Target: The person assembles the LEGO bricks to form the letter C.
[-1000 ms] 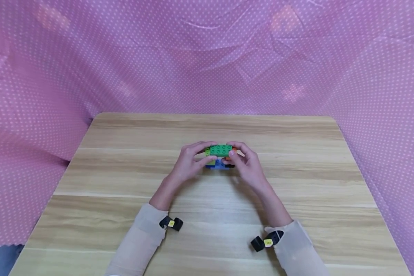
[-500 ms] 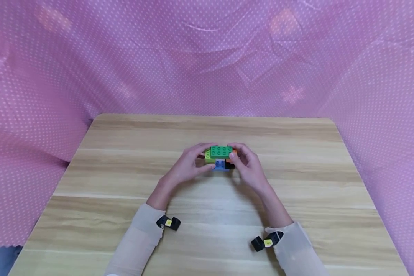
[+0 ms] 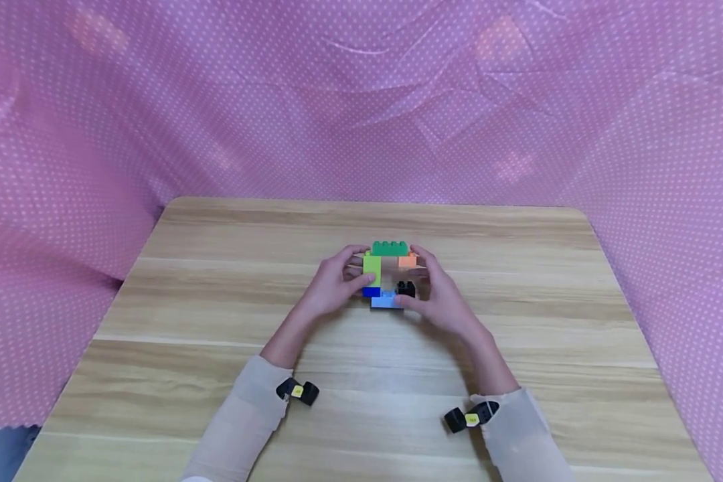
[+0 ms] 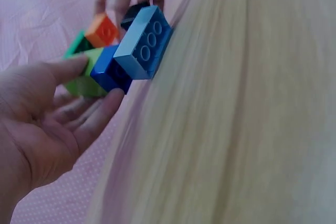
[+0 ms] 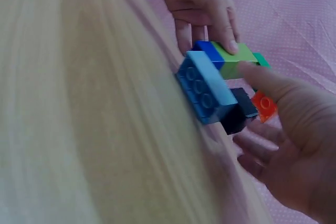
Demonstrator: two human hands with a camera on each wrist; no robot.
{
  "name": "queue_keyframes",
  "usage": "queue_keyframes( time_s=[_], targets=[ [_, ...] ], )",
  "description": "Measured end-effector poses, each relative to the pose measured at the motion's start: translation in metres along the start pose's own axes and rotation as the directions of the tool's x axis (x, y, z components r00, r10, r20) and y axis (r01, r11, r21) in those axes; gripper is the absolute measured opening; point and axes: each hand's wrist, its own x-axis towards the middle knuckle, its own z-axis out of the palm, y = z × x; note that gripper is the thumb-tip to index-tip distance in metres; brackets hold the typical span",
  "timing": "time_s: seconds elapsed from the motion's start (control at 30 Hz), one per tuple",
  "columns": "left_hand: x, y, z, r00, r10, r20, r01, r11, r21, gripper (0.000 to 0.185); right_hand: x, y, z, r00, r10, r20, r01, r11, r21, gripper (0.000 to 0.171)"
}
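Observation:
A ring-shaped toy brick structure (image 3: 371, 268) is held up over the wooden table. Its left side is a lime green brick (image 4: 86, 86) on a dark blue brick (image 4: 112, 70). A light blue brick (image 5: 207, 87) forms the bottom, with a black brick (image 5: 239, 113) on its right end. Across the top runs a green brick (image 3: 389, 250), an orange brick (image 3: 407, 262) under its right end. A gap separates orange from black. My left hand (image 3: 333, 284) pinches the lime side between thumb and fingers. My right hand (image 3: 448, 301) surrounds the right side with loosely spread fingers; contact is unclear.
The light wooden table (image 3: 361, 415) spreads around both forearms. Pink dotted cloth (image 3: 361, 120) hangs behind and beside it. Each wrist wears a black strap with a small camera, left camera (image 3: 308, 393) and right camera (image 3: 455, 420).
The structure has tipped back, so its front side and central opening now show instead of the green brick's studded top. My right thumb has moved from the green brick down to the light blue one.

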Motion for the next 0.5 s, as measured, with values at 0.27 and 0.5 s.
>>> queue_keyframes(
  time_s=[0.27, 0.5],
  targets=[
    [-0.0023, 0.0047, 0.005, 0.986, -0.168, -0.016, 0.166, 0.985, -0.051, 0.054, -0.0002, 0.0068, 0.0016, 1.0, 0.006, 0.005, -0.005, 0.985, -0.174, 0.108],
    [-0.0021, 0.0054, 0.0085, 0.967, -0.254, -0.022, 0.253, 0.966, -0.046, 0.048, -0.0008, 0.0069, 0.0021, 1.0, 0.013, 0.018, -0.009, 0.974, -0.227, 0.104]
  ],
)
